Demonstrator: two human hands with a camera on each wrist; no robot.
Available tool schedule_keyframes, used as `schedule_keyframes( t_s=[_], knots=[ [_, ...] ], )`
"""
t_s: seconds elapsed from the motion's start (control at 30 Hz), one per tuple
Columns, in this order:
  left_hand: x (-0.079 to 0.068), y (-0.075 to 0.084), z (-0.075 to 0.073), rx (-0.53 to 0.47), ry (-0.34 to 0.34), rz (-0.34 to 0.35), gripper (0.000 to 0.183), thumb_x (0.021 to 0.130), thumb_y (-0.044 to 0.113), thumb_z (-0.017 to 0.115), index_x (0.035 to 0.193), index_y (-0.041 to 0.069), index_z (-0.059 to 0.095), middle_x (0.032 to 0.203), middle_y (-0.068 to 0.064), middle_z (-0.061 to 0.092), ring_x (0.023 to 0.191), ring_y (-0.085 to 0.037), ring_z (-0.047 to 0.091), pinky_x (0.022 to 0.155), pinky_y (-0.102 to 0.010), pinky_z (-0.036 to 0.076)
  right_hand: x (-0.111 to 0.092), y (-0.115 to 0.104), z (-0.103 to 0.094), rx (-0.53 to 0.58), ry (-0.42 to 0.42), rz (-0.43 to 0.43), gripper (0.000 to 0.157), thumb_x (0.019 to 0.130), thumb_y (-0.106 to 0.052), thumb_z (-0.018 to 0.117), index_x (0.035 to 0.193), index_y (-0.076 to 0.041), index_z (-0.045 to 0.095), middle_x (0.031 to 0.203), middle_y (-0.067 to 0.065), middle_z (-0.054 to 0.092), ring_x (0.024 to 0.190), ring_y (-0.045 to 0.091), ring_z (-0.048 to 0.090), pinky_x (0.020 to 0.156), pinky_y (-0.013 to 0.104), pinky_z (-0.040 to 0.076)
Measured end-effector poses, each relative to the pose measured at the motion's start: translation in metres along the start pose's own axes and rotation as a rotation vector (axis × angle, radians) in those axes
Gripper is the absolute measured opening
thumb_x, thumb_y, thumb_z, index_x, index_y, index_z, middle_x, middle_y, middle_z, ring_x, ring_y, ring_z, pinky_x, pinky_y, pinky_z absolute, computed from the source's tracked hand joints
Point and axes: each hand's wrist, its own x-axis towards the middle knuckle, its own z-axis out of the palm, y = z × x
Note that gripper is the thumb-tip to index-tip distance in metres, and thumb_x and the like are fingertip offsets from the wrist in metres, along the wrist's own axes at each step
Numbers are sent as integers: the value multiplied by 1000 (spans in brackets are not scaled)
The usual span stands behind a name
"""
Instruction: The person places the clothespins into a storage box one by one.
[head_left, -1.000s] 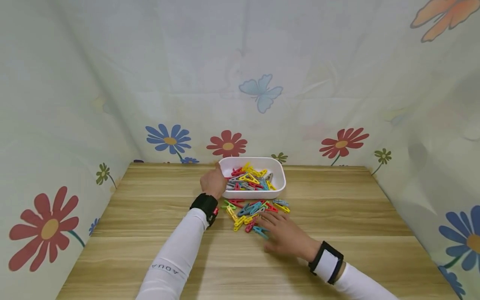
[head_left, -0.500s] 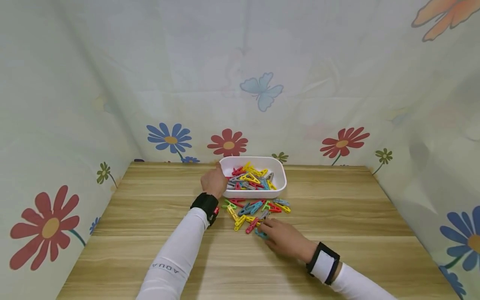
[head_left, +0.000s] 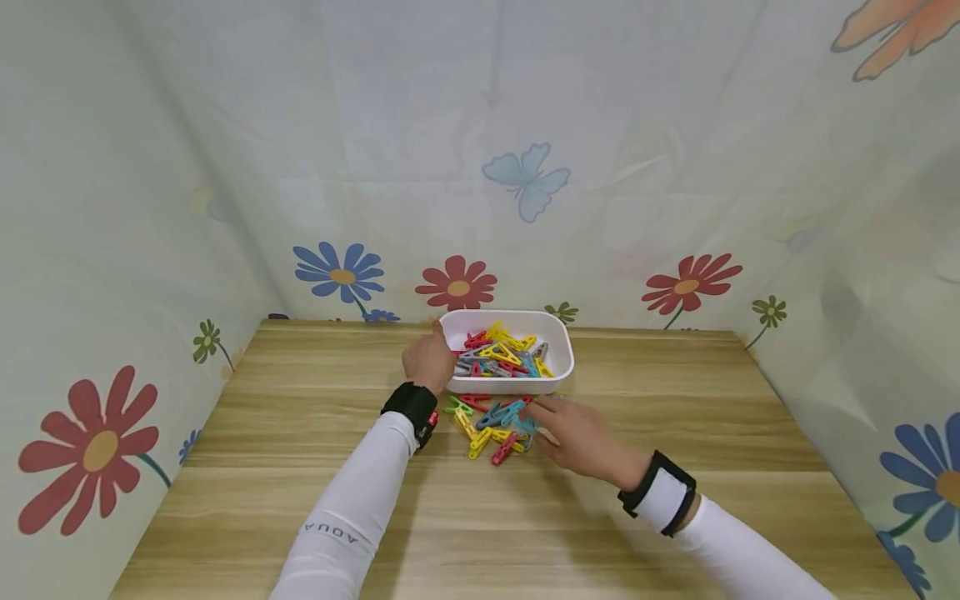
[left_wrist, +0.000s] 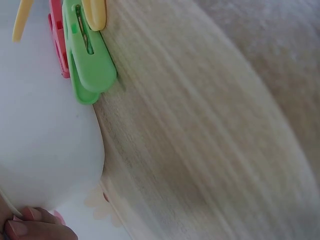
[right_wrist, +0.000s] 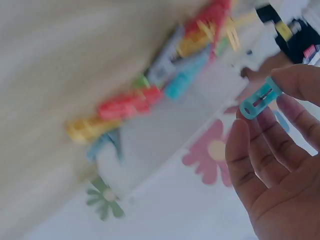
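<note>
My left hand (head_left: pixel 429 360) grips the left end of a white bin (head_left: pixel 561 385); in the left wrist view its fingertips (left_wrist: pixel 42 225) curl at the bin's edge. Inside the bin lies a heap of coloured clothespins (head_left: pixel 498 354). My right hand (head_left: pixel 581 435) is raised over the right side of the loose pile in front of the bin. Between thumb and fingers it pinches a light blue clothespin (right_wrist: pixel 260 98), clearest in the right wrist view. A pink clothespin (head_left: pixel 505 448) and a yellow clothespin (head_left: pixel 465 422) lie in that pile, just left of the right hand.
The wooden table (head_left: pixel 300 483) ends at a flowered cloth backdrop (head_left: pixel 360 192) behind the bin. A green clothespin (left_wrist: pixel 92 65) lies against the bin's front wall. Part of the pile's right side is hidden by the right hand.
My right hand has closed on the light blue clothespin at the pile's near right, picked it off the table and moved it up toward the bin. The left hand has stayed at the bin.
</note>
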Motion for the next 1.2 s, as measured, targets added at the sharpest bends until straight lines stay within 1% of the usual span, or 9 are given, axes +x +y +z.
schedule_keyframes(
  t_s=[0.1, 0.23, 0.4, 0.5, 0.6, 0.67, 0.83, 1.07, 1.2],
  knots=[
    [0, 0, 0, 5, 4, 11, 62, 91, 25, 65, 146, 5, 45, 72, -11, 67, 63, -25, 65, 53, -38, 51, 13, 4, -18, -31, 55, -5, 36, 84, -16, 77, 117, -13, 63, 109, 4, 67, 90, 18, 66, 71, 34, 56],
    [0, -1, -1, 5, 2, 10, 63, 91, 26, 66, 146, 5, 45, 70, -10, 65, 62, -25, 64, 51, -37, 49, 36, 15, -35, -43, 88, 20, 39, 86, -19, 75, 123, -13, 62, 112, 6, 67, 96, 19, 66, 79, 36, 57],
    [-1, -2, -4, 21, -14, -4, 64, 92, 27, 65, 148, 6, 43, 63, -8, 60, 55, -22, 59, 47, -34, 44, 73, 29, -42, 8, 98, 43, 40, 90, -19, 71, 127, -11, 59, 117, 7, 66, 102, 23, 65, 88, 38, 55],
    [-1, -2, -3, 35, -15, -2, 63, 92, 27, 65, 148, 7, 44, 62, -7, 59, 53, -22, 58, 46, -33, 42, 95, 34, -43, 57, 93, 81, 41, 91, -19, 70, 129, -10, 58, 119, 8, 66, 106, 26, 66, 92, 41, 54],
    [-2, 0, -2, 48, 2, 9, 61, 92, 27, 65, 146, 6, 45, 62, -7, 60, 54, -22, 59, 47, -34, 44, 113, 42, -37, 80, 71, 117, 40, 92, -19, 68, 130, -10, 58, 120, 9, 66, 108, 27, 66, 93, 43, 54],
    [-3, 1, -2, 50, 16, 15, 59, 93, 27, 64, 146, 6, 46, 61, -6, 59, 53, -22, 58, 46, -34, 43, 123, 48, -29, 77, 56, 146, 39, 92, -20, 68, 129, -11, 58, 118, 8, 67, 108, 27, 66, 92, 43, 54],
    [-4, 3, -4, 53, 18, 16, 57, 94, 25, 61, 145, 5, 47, 61, -7, 60, 55, -22, 60, 49, -35, 45, 138, 66, -7, 101, 37, 216, 37, 92, -19, 68, 128, -11, 60, 115, 8, 68, 105, 27, 66, 92, 42, 54],
    [-3, 2, -3, 40, 17, 7, 59, 92, 27, 65, 144, 5, 47, 69, -8, 65, 61, -24, 64, 54, -38, 50, 143, 80, 18, 119, -54, 276, 37, 91, -19, 68, 127, -10, 61, 114, 11, 69, 104, 27, 65, 91, 43, 53],
    [-2, 1, -2, 34, 18, 13, 60, 92, 26, 66, 145, 5, 47, 66, -8, 64, 57, -24, 62, 51, -37, 48, 140, 84, 30, 108, -90, 315, 51, 90, -33, 69, 137, -15, 55, 132, 13, 61, 122, 31, 58, 105, 50, 43]
  ],
)
